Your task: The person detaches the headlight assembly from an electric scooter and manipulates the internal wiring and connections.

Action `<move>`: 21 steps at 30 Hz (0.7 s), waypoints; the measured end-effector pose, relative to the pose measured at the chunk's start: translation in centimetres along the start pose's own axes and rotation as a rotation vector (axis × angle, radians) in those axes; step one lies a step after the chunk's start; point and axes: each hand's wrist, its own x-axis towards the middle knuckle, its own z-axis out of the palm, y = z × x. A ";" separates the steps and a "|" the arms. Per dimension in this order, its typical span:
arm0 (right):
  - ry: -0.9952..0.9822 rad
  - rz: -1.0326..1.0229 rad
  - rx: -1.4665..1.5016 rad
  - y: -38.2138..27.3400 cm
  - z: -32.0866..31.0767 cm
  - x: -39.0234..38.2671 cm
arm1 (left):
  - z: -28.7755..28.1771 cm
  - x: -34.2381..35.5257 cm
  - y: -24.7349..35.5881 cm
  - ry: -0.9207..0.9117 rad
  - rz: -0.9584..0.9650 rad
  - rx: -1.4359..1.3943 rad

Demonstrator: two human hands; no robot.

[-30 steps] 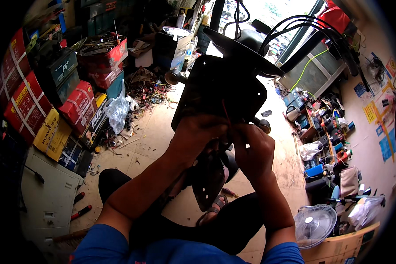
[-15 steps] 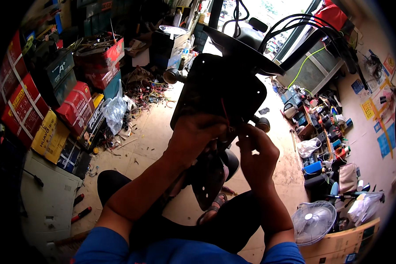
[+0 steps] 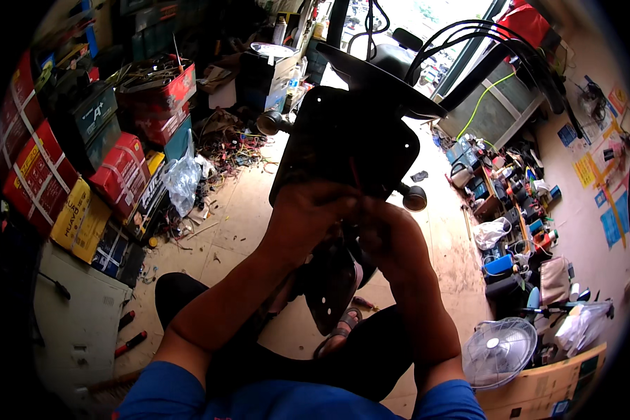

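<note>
A dark plate with small holes [image 3: 350, 133] stands upright before me, largely in shadow, with a round lamp on the left [image 3: 269, 122] and another round lamp on the right [image 3: 414, 198]. A thin red wire [image 3: 355, 171] runs down its front to my fingertips. My left hand [image 3: 308, 213] is closed in a pinch at the wire's lower end. Against it, my right hand [image 3: 393, 231] is closed too, fingertips meeting the left ones. What lies between the right fingers is hidden in shadow. Below the hands hangs a dark piece with holes [image 3: 329, 287].
Black cables [image 3: 483, 28] arch above the plate at the upper right. Boxes [image 3: 122, 171] are stacked along the left, near a heap of wires [image 3: 234, 150]. On the right are a cluttered shelf [image 3: 500, 203] and a fan [image 3: 498, 350]. A screwdriver [image 3: 364, 303] lies by my foot.
My right hand has moved left and in, closing the gap to the left hand; its fingers have curled closer together. The left hand stays almost in place.
</note>
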 end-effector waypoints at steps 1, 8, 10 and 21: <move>0.052 -0.034 -0.063 0.1 0.2 0.0 | -0.1 0.1 -0.1 0.015 -0.001 0.009; 0.412 -1.114 -1.170 3.5 0.8 -0.7 | -0.1 -0.2 0.1 0.014 0.001 0.024; 0.417 -1.347 -1.462 3.3 0.0 0.0 | -0.1 -0.1 0.0 0.010 0.021 0.024; 0.283 -0.538 -0.805 2.6 1.2 0.6 | 0.0 -0.1 -0.1 0.056 0.024 0.104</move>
